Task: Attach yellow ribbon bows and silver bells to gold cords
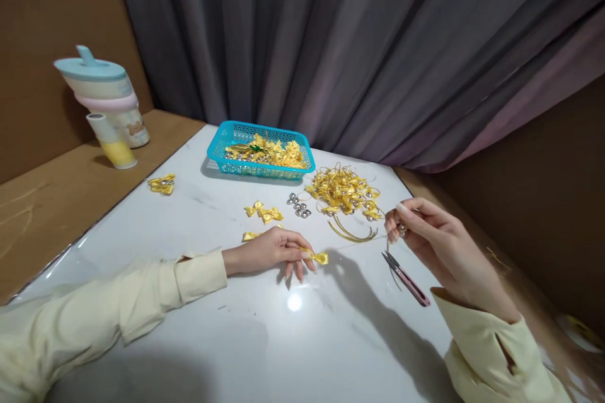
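My left hand (281,254) pinches a small yellow satin bow (321,258) just above the white table. Raised at the right, my right hand (432,242) has its fingers closed on a thin thread (359,244) that runs across toward the bow. A small shiny metallic piece (401,230) shows at those fingers; its kind is unclear. Below that hand lie thread snips (409,282) with dark blades and pink handles. Gold cords (352,236) rest between the hands. Loose yellow bows (265,211) and silver charms (299,205) lie beyond my left hand.
A blue plastic basket (259,172) at the back holds bows and metal pieces. Beside it is a heap of corded yellow bows (343,189). A few bows (162,184) lie at left. A cup (106,94) and a yellow-white tube (113,145) stand farther left, before a grey curtain (302,38).
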Available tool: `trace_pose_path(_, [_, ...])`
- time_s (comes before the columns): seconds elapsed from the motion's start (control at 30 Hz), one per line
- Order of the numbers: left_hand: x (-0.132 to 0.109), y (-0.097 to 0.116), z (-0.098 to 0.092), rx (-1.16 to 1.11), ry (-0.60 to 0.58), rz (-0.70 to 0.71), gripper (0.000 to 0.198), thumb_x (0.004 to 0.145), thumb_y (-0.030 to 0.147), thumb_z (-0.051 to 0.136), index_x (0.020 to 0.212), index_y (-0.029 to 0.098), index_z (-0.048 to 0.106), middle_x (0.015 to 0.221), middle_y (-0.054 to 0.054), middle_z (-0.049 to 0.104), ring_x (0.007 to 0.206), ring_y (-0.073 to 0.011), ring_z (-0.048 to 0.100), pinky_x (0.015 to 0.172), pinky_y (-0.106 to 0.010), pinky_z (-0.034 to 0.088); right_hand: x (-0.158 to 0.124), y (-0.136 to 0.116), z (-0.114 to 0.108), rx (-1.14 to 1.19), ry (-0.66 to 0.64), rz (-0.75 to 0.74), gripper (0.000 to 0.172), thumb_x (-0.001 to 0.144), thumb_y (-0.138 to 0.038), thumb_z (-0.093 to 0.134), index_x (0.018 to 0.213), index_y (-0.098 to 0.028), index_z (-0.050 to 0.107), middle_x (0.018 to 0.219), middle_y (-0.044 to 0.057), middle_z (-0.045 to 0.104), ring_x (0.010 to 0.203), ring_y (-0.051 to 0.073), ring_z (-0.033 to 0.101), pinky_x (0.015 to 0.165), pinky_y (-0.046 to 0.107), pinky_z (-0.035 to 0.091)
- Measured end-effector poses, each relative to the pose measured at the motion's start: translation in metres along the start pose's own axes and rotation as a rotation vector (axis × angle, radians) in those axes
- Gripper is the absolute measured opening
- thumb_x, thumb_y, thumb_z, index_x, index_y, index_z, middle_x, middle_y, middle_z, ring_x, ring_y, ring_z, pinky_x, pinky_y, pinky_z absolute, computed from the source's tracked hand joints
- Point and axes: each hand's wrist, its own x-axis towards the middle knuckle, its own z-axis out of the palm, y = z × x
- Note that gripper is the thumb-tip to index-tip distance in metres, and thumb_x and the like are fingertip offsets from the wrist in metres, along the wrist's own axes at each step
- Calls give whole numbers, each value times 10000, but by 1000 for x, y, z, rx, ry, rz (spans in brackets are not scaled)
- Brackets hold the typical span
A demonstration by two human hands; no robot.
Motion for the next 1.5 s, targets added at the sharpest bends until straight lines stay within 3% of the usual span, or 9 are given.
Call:
trace_pose_path(0.23, [-2, 2, 8, 117, 93, -71, 256, 800, 356, 590, 787, 101, 597, 738, -79, 694, 485, -104, 604, 411, -192, 444, -23, 3, 25, 153, -22, -43, 137, 832, -298, 596, 736, -201, 578, 692, -1, 606, 613, 90, 542, 587, 188, 453])
trace_pose_path(0.43, [-2, 0, 11, 203, 229, -13, 251, 823, 352, 556, 839, 106, 603, 853, -112, 699, 620, -143, 654, 428, -187, 413, -69, -7, 53, 9, -315, -93, 125, 891, -202, 510, 801, -219, 595, 752, 7, 667, 693, 115, 621, 648, 224, 491])
trace_pose_path(0.57, [-3, -3, 9, 188, 283, 32, 233, 828, 347, 557, 873, 122, 599, 876, -113, 707, 795, -184, 672, 513, -197, 437, -79, -18, 58, -164, -398, -320, 115, 878, -159, 514, 850, -221, 606, 796, 30, 684, 787, 163, 635, 698, 282, 510])
trace_pose_path(0.7, [-3, -4, 9, 153, 302, 61, 231, 825, 344, 568, 888, 124, 600, 878, -115, 710, 861, -204, 667, 586, -223, 464, -79, -23, 59, -325, -351, -551, 115, 879, -181, 506, 870, -231, 609, 807, 51, 704, 972, 246, 600, 853, 418, 464])
trace_pose_path(0.87, [-3, -4, 9, 139, 297, 65, 231, 821, 340, 577, 884, 119, 603, 885, -119, 711, 859, -208, 669, 615, -239, 467, -76, -17, 58, -314, -364, -637, 124, 887, -162, 477, 871, -205, 593, 879, 76, 668, 793, 183, 604, 711, 340, 511])
trace_pose_path(1.07, [-3, -3, 9, 144, 285, 45, 229, 818, 347, 577, 866, 124, 606, 874, -111, 713, 851, -203, 667, 605, -238, 471, -80, -10, 56, -269, -277, -560, 203, 838, -39, 493, 916, -199, 590, 894, 57, 579, 806, 151, 588, 675, 266, 505])
trace_pose_path(1.23, [-2, -2, 9, 146, 285, 48, 219, 815, 334, 582, 864, 122, 610, 843, -100, 712, 824, -191, 665, 577, -226, 476, -78, -4, 55, -192, -243, -485, 181, 888, -109, 459, 912, -234, 588, 986, 54, 558, 891, 173, 595, 750, 321, 507])
trace_pose_path(1.37, [-2, -1, 9, 135, 287, 76, 231, 804, 341, 593, 866, 119, 620, 828, -89, 706, 787, -181, 659, 576, -234, 488, -67, 4, 53, -152, -242, -253, 135, 897, -195, 487, 806, -216, 585, 1091, 50, 553, 979, 190, 598, 781, 308, 495])
trace_pose_path(1.5, [-2, 0, 10, 60, 291, 80, 247, 789, 359, 610, 845, 119, 611, 838, -90, 702, 837, -199, 656, 661, -276, 501, -59, 8, 57, -18, -267, -99, 138, 905, -238, 486, 804, -187, 566, 962, 50, 630, 832, 145, 639, 762, 284, 485])
